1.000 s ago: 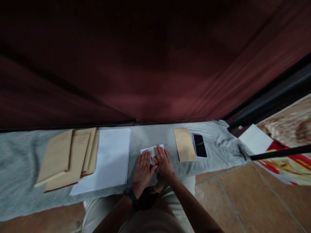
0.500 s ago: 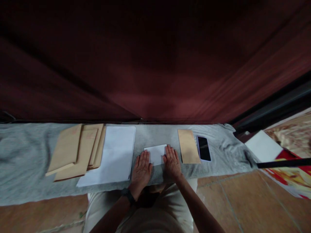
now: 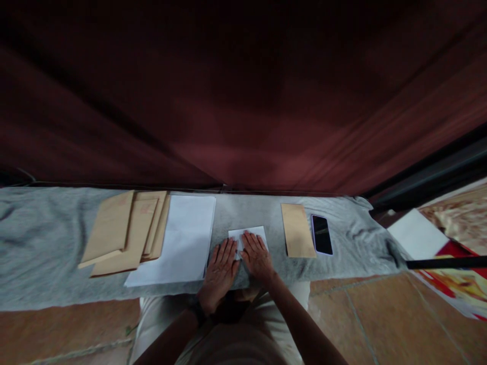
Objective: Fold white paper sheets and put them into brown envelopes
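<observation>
A small folded white paper (image 3: 247, 232) lies on the grey cloth in front of me. My right hand (image 3: 257, 255) rests flat on its middle, fingers stretched forward. At the paper's left edge lies my left hand (image 3: 221, 266), palm down with its fingers extended, the thumb side touching the sheet. Part of the paper is hidden under the hands. Left of my left hand is a stack of large white paper sheets (image 3: 189, 238), partly covered by several brown envelopes (image 3: 110, 223). One more brown envelope (image 3: 299, 230) lies flat to the right of my right hand.
A phone (image 3: 322, 234) with a dark screen lies beside the single envelope. The grey cloth (image 3: 41, 243) covers a long narrow surface against a dark red panel (image 3: 243, 126). At the far right are a black bar (image 3: 445, 263), a white sheet (image 3: 416, 233) and a red-yellow printed item (image 3: 462, 284).
My right hand has slid left from the paper's right edge onto its middle. My left hand stays by the left edge. The view has shifted slightly.
</observation>
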`<act>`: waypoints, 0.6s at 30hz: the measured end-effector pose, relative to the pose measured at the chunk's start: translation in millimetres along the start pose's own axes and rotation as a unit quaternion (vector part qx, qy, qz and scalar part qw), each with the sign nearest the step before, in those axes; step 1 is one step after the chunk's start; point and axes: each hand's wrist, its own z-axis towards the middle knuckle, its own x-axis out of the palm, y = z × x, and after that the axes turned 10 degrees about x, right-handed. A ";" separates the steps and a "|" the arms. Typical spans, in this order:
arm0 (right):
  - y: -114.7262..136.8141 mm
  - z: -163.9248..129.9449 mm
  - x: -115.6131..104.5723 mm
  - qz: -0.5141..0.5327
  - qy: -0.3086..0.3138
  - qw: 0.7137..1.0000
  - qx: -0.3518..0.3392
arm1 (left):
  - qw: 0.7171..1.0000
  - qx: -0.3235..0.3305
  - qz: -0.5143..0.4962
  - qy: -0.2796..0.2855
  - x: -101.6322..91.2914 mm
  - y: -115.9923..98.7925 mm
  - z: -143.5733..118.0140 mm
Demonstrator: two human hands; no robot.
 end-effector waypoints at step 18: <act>-45.6 -20.9 -6.4 -0.096 -0.078 0.991 0.041 | 0.998 0.024 0.065 0.010 -11.6 1.0 -3.6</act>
